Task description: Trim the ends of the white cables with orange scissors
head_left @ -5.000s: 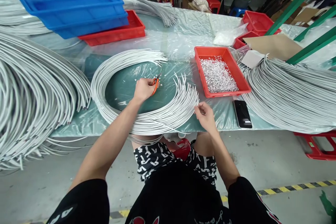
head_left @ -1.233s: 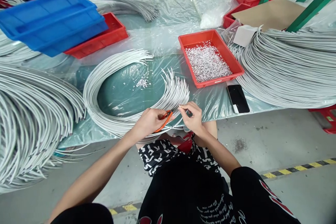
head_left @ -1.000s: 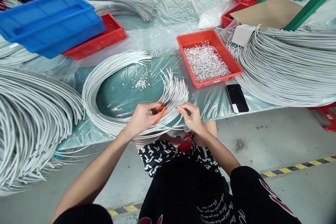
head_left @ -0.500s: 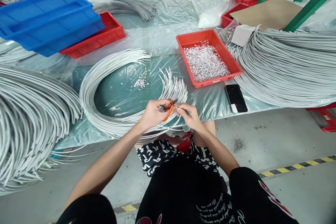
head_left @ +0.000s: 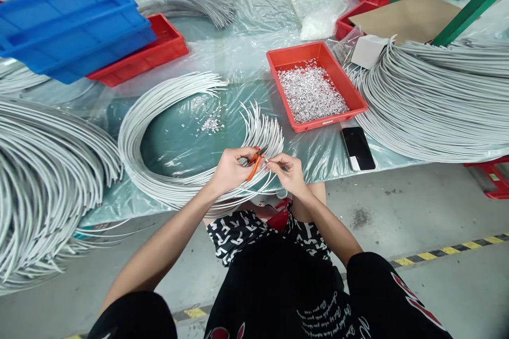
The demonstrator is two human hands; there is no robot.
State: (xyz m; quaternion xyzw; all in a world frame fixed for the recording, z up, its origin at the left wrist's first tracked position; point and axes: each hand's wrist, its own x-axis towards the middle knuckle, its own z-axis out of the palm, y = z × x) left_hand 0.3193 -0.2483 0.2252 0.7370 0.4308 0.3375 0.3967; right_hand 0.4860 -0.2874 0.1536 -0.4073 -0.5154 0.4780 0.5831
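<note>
My left hand (head_left: 234, 170) is closed around small pliers or cutters with orange handles (head_left: 253, 169), their dark jaws pointing up and right. Just right of the jaws, my right hand (head_left: 289, 174) pinches a thin pale cable end between thumb and forefinger; most of that end is covered by my fingers. Both hands are over the near edge of the table, almost touching. Beneath and beside them lies a curved bundle of pale grey cables (head_left: 133, 143), its loose ends fanned out just beyond my hands. Small silvery scraps (head_left: 212, 125) are scattered inside the curve.
A red tray (head_left: 277, 96) of small shiny metal pieces stands ahead to the right, near a phone (head_left: 358, 149). Large cable bundles lie at far left (head_left: 43, 169) and far right (head_left: 433, 100). Blue bins (head_left: 71, 26) rest on a red tray (head_left: 170, 37) at back left.
The pliers have turned slightly between my hands, and my right hand has shifted a little. Otherwise the view has only tilted slightly; both grips stay the same.
</note>
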